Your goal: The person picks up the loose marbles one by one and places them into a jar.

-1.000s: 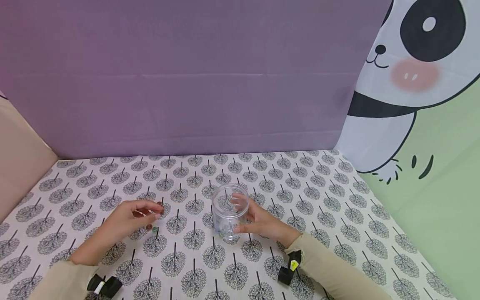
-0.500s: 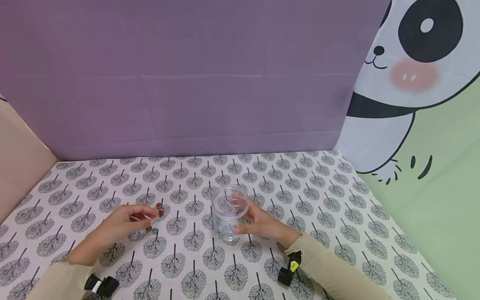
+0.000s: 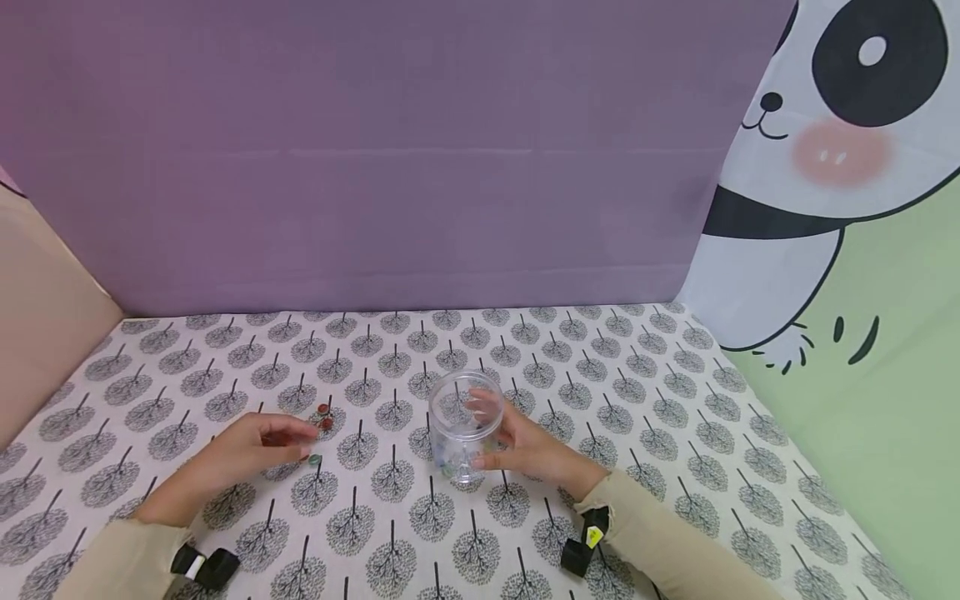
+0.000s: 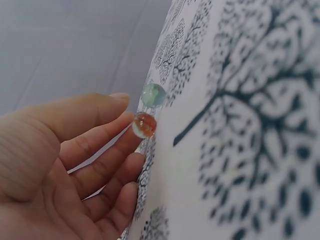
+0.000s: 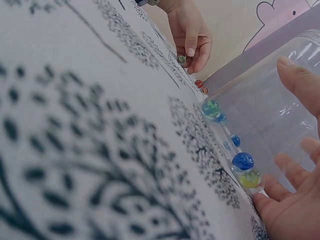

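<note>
My left hand [image 3: 255,446] hovers low over the cloth at the left, thumb and fingers loosely bent and apart. At its fingertips lies an orange-and-clear marble [image 4: 145,125], mostly hidden in the head view; whether the fingers touch it I cannot tell. Just beyond is a green marble [image 3: 314,459]. Two red marbles, a rear one [image 3: 323,409] and a front one [image 3: 326,423], lie past the fingers. My right hand [image 3: 528,442] holds a clear lidless jar [image 3: 452,435] from its right side. Inside, at the bottom, are several marbles, including a blue one [image 5: 243,161] and a yellow one [image 5: 250,177].
A white cloth with a dark tree print [image 3: 390,533] covers the table. Behind it hangs a purple backdrop [image 3: 405,167], with a panda-printed green sheet [image 3: 885,333] on the right. Black straps with small boxes sit on both wrists.
My left hand has drawn back slightly from the two red marbles and come down by the orange one. The right hand and jar stay in place; the head view shifts slightly.
</note>
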Demonstrator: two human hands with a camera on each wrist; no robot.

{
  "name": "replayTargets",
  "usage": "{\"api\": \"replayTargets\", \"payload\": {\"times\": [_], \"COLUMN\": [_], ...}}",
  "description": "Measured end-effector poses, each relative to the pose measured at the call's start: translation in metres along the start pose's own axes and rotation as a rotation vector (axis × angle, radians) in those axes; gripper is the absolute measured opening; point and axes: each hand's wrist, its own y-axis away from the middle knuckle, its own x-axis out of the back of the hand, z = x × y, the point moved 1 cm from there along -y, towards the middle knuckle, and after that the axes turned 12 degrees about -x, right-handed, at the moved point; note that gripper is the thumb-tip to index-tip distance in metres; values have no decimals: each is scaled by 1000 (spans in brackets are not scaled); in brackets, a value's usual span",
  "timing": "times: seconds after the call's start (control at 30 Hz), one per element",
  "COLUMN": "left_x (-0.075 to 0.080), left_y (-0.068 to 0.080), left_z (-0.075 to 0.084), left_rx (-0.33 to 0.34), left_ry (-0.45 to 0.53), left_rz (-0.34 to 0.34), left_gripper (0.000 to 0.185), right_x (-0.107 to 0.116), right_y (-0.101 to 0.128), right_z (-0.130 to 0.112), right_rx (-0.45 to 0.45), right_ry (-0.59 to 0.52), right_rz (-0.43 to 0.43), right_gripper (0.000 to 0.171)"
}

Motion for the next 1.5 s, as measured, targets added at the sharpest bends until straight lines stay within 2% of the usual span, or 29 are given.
{"api": "replayTargets", "payload": {"times": [0.27, 0.53, 0.77, 0.97, 1.27, 1.5], "left_x": [2, 2, 2, 2, 0, 0], "left_y": [-3, -1, -1, -2, -1, 1], "left_z": [-1, -4, -6, -6, -2, -4], "left_rx": [-7, -33, -31, 19, 30, 44], "left_ry": [27, 114, 137, 122, 73, 69], "left_rz": [-50, -82, -77, -65, -15, -11], "left_gripper": [41, 31, 31, 31, 25, 26], "right_x": [2, 1, 2, 2, 3, 0], "right_y": [3, 3, 3, 2, 0, -1], "right_z": [-1, -2, -1, -1, 0, 0], "right_rx": [1, 9, 3, 26, 32, 28], "right_ry": [-8, -7, -3, -2, -9, -4], "right_rz": [3, 3, 6, -1, -9, -8], "right_gripper": [92, 90, 91, 90, 90, 91]}}
